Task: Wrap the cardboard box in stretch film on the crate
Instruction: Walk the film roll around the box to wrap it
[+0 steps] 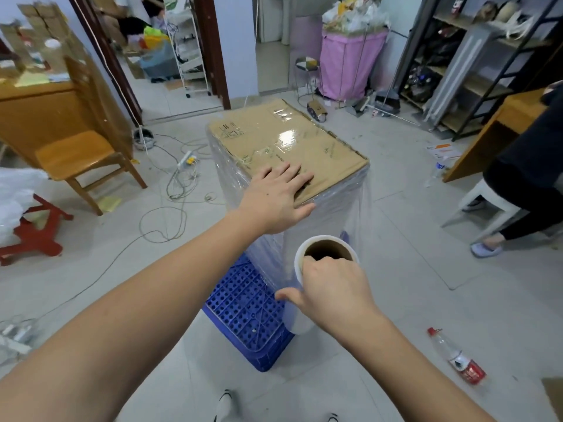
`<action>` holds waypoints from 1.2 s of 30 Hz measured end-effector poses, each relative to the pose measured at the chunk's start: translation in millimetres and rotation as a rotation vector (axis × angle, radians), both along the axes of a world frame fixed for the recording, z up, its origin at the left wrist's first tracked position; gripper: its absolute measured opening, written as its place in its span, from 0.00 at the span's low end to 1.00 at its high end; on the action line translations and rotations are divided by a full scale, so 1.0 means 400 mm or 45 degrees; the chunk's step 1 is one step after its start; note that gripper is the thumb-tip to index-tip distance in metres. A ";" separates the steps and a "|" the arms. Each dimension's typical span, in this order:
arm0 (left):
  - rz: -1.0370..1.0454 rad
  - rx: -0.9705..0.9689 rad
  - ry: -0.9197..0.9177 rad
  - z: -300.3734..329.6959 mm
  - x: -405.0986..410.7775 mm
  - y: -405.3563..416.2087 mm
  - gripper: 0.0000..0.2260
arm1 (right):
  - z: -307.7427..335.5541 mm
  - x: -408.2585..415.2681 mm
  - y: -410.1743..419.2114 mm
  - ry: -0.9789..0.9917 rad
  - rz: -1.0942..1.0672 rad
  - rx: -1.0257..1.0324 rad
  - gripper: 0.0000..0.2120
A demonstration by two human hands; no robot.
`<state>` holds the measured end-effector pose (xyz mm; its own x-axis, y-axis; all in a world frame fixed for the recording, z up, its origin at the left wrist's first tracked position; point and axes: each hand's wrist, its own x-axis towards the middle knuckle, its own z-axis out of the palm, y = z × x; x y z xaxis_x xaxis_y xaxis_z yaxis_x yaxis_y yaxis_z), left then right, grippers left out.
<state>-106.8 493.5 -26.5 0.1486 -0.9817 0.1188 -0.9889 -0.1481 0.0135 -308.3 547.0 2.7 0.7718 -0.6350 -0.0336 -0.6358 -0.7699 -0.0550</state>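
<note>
You are working with both forearms bare, no sleeves showing, and wearing white shoes (227, 405) with dark trim

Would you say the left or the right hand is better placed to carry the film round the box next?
Right. The right hand already grips the stretch film roll beside the cardboard box, while the left hand lies flat on its top, probably steadying it.

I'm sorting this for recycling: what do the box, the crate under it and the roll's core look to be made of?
Box: brown cardboard, matte where bare, glossy under clear film.
Crate: blue plastic, probably moulded, judging by its even grid of holes.
Roll's core: seemingly a brown cardboard tube, with thin clear film running to the box.
</note>
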 end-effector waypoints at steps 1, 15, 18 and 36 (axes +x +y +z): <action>-0.027 0.020 0.009 0.004 0.006 -0.004 0.35 | 0.000 0.018 0.000 0.022 -0.025 -0.009 0.29; -0.798 0.132 -0.186 0.045 0.228 -0.044 0.53 | -0.001 0.146 0.077 0.068 -0.557 -0.049 0.20; -0.807 0.079 -0.214 0.022 0.230 -0.049 0.53 | 0.000 0.153 0.059 0.083 -0.669 -0.057 0.31; -0.747 0.087 -0.237 0.023 0.224 -0.059 0.53 | -0.043 0.136 0.116 -0.097 0.220 -0.143 0.25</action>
<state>-17.0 470.0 -17.4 -0.4353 -0.8999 0.0249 -0.8907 0.4265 -0.1570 -253.8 593.5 -14.4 0.8669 -0.4897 0.0926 -0.4914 -0.8709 -0.0054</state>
